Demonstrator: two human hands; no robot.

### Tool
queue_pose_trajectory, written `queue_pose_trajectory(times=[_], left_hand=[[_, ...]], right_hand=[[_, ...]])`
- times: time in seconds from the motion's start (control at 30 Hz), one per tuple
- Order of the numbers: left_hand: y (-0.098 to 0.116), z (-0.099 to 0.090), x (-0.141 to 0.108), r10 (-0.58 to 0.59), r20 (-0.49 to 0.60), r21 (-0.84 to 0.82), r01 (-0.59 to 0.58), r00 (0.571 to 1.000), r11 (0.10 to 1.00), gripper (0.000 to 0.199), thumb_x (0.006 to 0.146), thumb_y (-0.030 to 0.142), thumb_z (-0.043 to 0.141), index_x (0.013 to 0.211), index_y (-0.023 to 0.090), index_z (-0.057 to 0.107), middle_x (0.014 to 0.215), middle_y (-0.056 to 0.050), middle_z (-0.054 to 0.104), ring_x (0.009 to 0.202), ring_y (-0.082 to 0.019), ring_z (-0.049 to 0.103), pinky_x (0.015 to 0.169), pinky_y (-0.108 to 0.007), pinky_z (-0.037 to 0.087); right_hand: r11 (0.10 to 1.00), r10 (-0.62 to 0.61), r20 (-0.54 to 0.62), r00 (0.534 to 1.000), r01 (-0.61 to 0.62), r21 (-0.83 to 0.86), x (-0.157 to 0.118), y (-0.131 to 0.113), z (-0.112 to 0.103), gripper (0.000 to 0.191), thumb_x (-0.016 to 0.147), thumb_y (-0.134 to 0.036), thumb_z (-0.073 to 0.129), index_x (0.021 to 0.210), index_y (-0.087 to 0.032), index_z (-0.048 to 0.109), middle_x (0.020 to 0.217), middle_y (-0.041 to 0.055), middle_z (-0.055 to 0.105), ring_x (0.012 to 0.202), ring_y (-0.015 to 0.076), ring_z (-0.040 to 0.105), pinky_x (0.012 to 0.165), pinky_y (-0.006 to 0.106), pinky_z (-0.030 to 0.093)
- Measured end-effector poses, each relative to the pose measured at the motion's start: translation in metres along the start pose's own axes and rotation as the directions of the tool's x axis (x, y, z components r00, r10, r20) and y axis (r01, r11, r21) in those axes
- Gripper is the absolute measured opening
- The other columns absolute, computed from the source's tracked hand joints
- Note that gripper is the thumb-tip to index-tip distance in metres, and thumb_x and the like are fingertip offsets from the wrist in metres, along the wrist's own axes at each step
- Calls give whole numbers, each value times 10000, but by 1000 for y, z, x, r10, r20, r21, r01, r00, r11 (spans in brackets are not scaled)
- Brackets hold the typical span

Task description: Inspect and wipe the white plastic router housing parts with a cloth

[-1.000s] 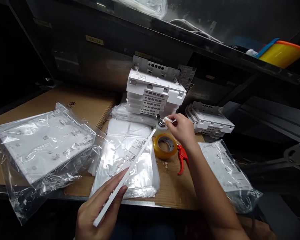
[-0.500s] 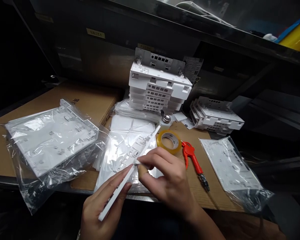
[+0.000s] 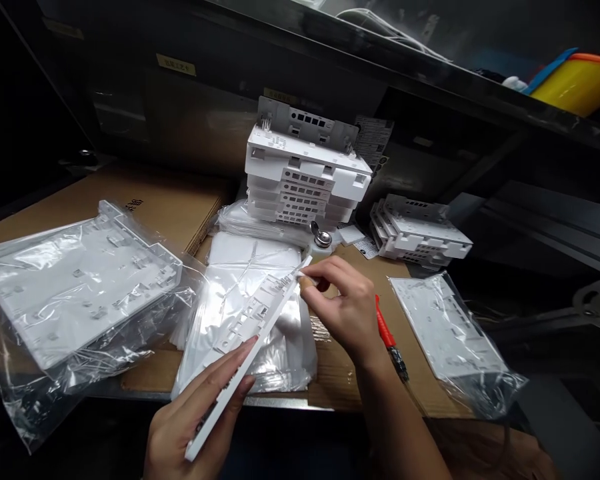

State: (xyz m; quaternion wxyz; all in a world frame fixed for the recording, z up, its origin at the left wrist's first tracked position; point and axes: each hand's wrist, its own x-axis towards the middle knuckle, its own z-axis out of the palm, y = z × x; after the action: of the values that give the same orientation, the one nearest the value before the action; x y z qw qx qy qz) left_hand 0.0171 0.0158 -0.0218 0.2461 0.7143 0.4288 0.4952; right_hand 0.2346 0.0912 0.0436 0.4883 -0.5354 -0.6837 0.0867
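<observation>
The left hand [image 3: 200,407] grasps the white plastic panel [image 3: 253,360], tilted; the right hand [image 3: 343,307] pinches a small white wad [image 3: 301,275] at its edge

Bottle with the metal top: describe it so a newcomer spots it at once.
Find the tall stack of white panels at the back. At its foot, just beyond the right hand, stands the bottle. Only it has a round, shiny metal top, its lid flipped up.

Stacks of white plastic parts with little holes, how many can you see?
2. A taller stack stands at the back, near the middle; a shorter stack is to its right.
</observation>
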Motion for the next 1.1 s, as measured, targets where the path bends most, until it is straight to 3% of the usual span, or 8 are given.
queue_pose_trajectory(times=[0.17,0.27,0.47,0.57,0.67,0.83,0.9,1.1], left_hand=[[-10,-4,-4,75,9,-3,-75,997,997,537,951,84,642,1412,357,616,1380,101,688,1178,-97,692,1110,-114,436],[-13,-5,-7,123,3,-17,-123,992,992,618,943,45,615,1446,402,576,1418,135,658,1200,-73,678,1100,-91,429],[-3,-2,-5,-12,-9,20,12,1000,1000,392,969,199,664,1330,350,685,1281,79,747,1122,-129,727,1096,-154,477],[-9,-10,-2,21,-18,45,-21,1000,999,365,967,210,670,1310,330,704,1274,46,760,1094,-174,751,1059,-206,537],[-18,-20,1,73,16,88,-74,997,993,296,960,288,703,1247,354,737,1171,79,798,991,-152,782,953,-137,565],[-14,-33,7,-86,-182,8,89,979,996,149,948,458,714,1063,397,786,1041,106,819,912,-140,788,873,-144,593],[-8,-39,11,-45,-127,17,48,991,999,161,934,461,730,1057,380,794,1025,89,824,893,-164,793,832,-173,617],[7,-52,24,83,-27,-8,-84,996,996,165,912,347,745,1065,357,805,974,61,829,829,-169,795,779,-152,606]], right_hand=[[978,-194,178,965,175,114,-31,-40,4,130,902,-86,660,966,-110,770,829,56,723,724,146,661,667,267,521],[951,-275,185,943,239,195,-44,-51,8,143,895,-94,683,1006,-80,772,848,73,743,715,145,676,678,262,542],[997,39,5,999,-39,70,-5,15,1,135,898,-145,672,901,-209,790,853,18,749,752,150,678,689,277,543],[985,169,-145,975,-173,-15,18,55,-11,103,852,-178,705,822,-232,787,840,13,750,740,175,669,697,315,523],[977,206,-233,950,-215,-12,21,64,-26,83,865,-214,706,835,-220,783,852,29,734,754,186,655,691,324,511],[935,309,-218,926,-254,248,-8,22,-50,112,909,-334,741,962,-237,764,877,10,716,718,149,646,637,281,523],[895,336,-152,930,-265,358,-20,1,-57,146,932,-353,731,1024,-239,738,877,6,721,642,127,639,558,254,511],[792,257,32,966,-229,565,-45,-40,-62,105,1057,-296,547,1136,-274,613,1332,73,692,618,95,702,492,229,524]])
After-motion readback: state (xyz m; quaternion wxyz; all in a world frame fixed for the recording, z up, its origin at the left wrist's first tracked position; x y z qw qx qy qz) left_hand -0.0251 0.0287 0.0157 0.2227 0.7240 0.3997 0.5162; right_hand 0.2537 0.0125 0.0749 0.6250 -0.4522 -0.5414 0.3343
